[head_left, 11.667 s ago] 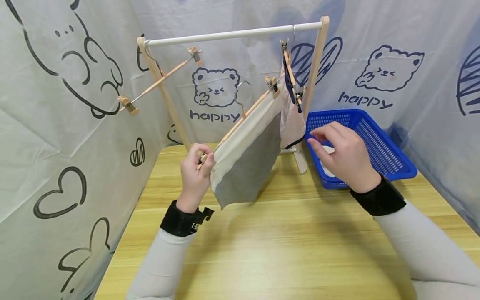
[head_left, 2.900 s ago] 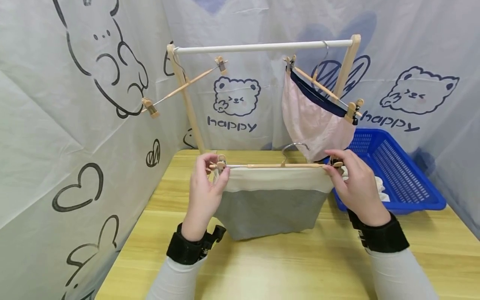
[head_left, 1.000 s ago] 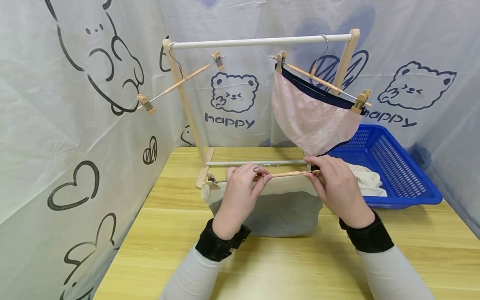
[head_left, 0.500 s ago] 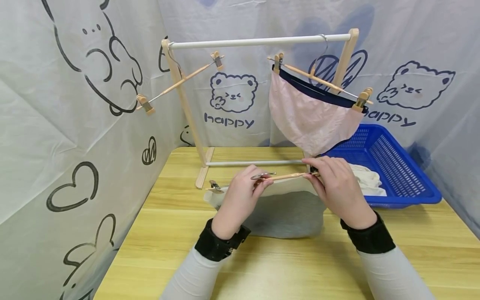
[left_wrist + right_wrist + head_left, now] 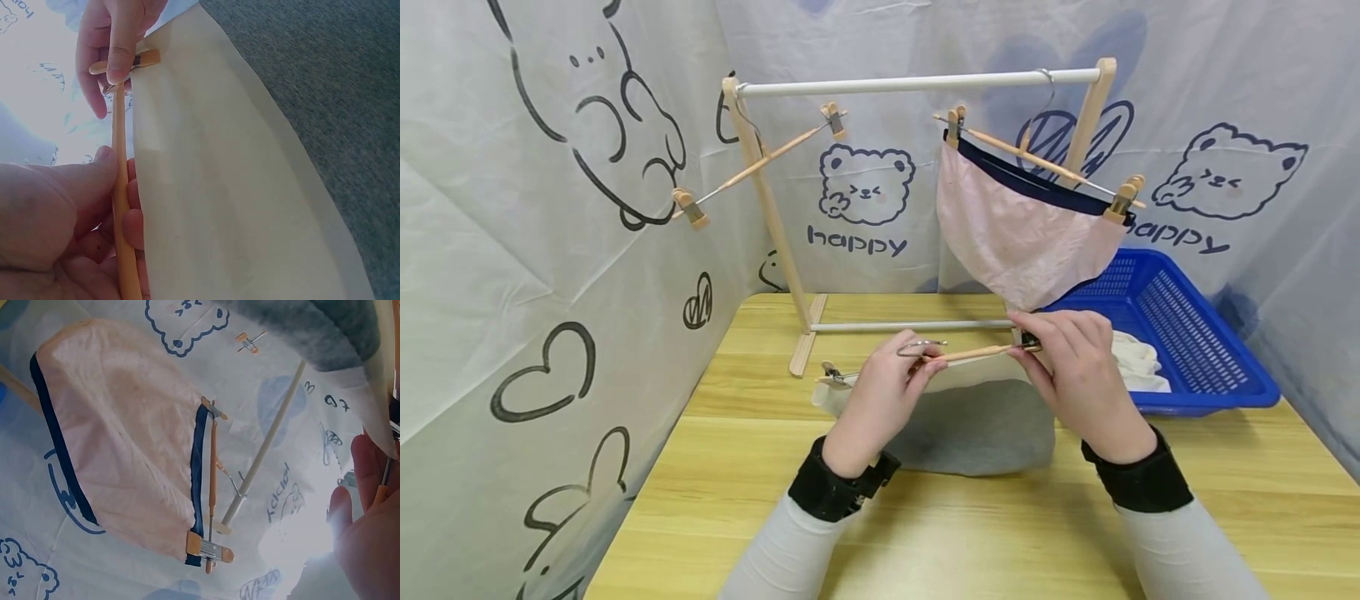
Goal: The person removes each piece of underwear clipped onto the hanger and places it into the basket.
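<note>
A wooden clip hanger [image 5: 976,354] is held low over the table, its metal hook [image 5: 917,346] tipped back over my left hand. From it hangs a grey garment [image 5: 985,429] with a cream band [image 5: 194,162] at the top. My left hand [image 5: 876,404] grips the bar near its middle, thumb and fingers around it in the left wrist view. My right hand [image 5: 1078,375] pinches the right-end clip [image 5: 147,58], which bites the cream band. The left-end clip [image 5: 831,375] shows beyond my left hand. In the right wrist view, my right hand [image 5: 369,537] is partly cut off.
Behind stands a drying rack with a white rail [image 5: 917,84]. An unloaded clip hanger [image 5: 760,165] hangs at its left, a pink garment [image 5: 1022,233] with navy edging at its right. A blue basket [image 5: 1210,333] holding white cloth [image 5: 1138,362] sits on the right.
My left hand has moved from the left-end clip to the bar's middle. My right hand, free at first, now pinches the right clip. Lately the garment has swung slightly right.
</note>
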`<move>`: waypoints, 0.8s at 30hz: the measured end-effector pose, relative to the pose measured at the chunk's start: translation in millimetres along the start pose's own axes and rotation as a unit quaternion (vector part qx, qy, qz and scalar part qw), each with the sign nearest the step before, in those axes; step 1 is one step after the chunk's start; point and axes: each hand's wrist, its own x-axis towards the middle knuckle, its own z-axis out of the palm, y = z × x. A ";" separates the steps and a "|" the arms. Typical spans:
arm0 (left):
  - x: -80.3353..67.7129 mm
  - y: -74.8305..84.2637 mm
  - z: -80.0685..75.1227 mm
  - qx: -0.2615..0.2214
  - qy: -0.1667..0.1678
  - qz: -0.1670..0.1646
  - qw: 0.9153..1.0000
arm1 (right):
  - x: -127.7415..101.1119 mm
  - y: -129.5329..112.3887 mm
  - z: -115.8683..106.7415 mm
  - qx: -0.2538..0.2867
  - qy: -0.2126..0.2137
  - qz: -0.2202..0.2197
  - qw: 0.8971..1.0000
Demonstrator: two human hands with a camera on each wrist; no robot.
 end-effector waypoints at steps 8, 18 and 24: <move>1.0 0.0 0.6 0.005 0.002 0.002 1.000 | -1.0 -2.0 -0.4 0.022 0.017 0.049 0.998; 1.1 -0.4 0.0 0.008 0.003 0.002 1.000 | -0.2 -3.4 -5.2 0.070 -0.005 0.100 0.993; 1.6 -0.8 0.3 0.017 0.004 0.011 1.000 | -1.0 -5.7 -6.4 0.099 -0.012 0.123 0.987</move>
